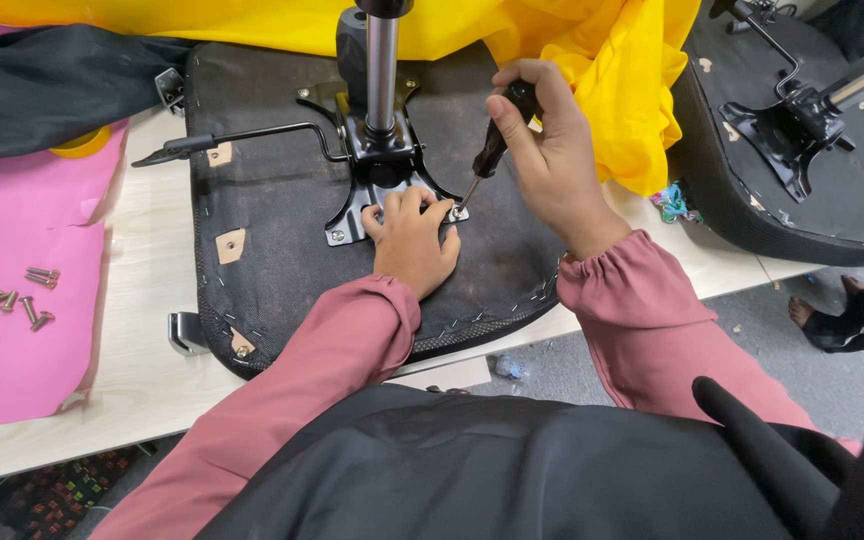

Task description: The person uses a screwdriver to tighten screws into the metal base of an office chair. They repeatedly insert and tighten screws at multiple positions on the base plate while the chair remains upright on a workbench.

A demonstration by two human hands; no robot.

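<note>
Closed around the black handle of a screwdriver [492, 150], the right hand [552, 160] holds the tool tilted, its thin shaft slanting down and leftward to a screw [458, 212] at the corner of a black metal bracket [377, 195]. Just below the grip, the left hand [412, 240] is pressed flat on the upturned chair seat [272, 250], its fingertips pinched beside the screw head and touching the bracket's edge. The step is judged to be the driving of that screw; it would be done well if the shaft were brought closer to upright over the head, so that the tip is kept seated, and if the steadying fingers were kept clear of the tip. Beyond the grip, a chrome column [382, 70] rises from the bracket, with a bent lever [242, 135] running off to the left. Well to the left of both hands, spare screws [12, 300] lie loose on a pink sheet [22, 330]. Yellow cloth [612, 90] is bunched behind the right hand
</note>
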